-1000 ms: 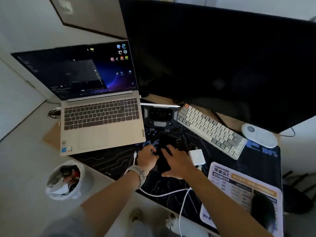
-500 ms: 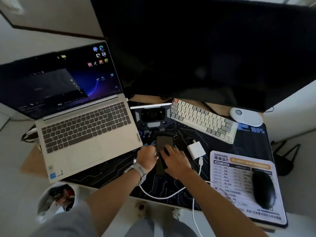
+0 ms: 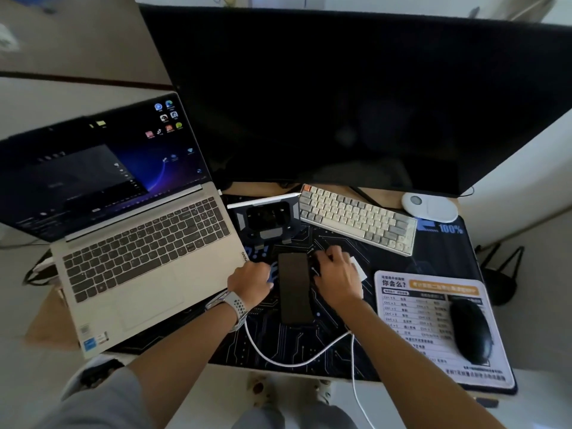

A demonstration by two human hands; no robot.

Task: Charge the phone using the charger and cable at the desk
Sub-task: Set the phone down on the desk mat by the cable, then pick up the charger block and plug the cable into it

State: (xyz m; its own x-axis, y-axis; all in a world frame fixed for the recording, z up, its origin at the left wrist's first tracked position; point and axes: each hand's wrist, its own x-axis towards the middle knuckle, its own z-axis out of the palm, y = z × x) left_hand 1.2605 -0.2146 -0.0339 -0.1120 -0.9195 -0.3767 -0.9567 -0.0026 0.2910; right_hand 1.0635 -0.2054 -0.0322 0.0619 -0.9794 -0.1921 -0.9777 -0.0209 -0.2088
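Observation:
A black phone lies flat and screen-up on the dark desk mat, its screen dark. My left hand is curled at the phone's left edge. A white cable runs out from under that wrist, loops over the mat and drops off the front edge; its plug end is hidden in the hand. My right hand rests fingers-down just right of the phone. It covers most of the white charger, of which only a corner shows.
An open laptop sits at the left and a large dark monitor behind. A phone stand and white keyboard lie beyond the phone. A black mouse sits on a printed pad at the right.
My right hand has slid off the phone to its right side, so the whole screen now shows. My left hand stays at the phone's left edge.

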